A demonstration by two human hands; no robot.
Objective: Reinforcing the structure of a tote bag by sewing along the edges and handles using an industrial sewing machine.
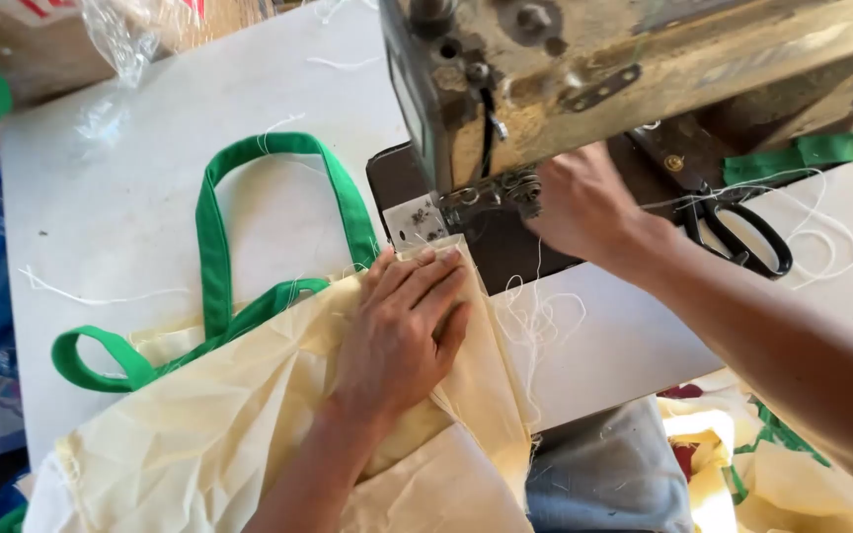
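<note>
white worktable [130, 197]: fills most of the view, strewn with loose white threads | light: bright daylight across the tabletop, soft shadows | upper left: clear plastic bag [125, 35] on a brownish surface | far left edge: blue material below table level | lower right: heap of cream and green fabric [772, 464]

Bright daylight, glare on the white table [130, 217], soft shadows, slight blur

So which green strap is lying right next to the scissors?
The short flat green strip at the far right, beside the black scissors. The other two green straps are loops sewn to the cream fabric on the left.
</note>
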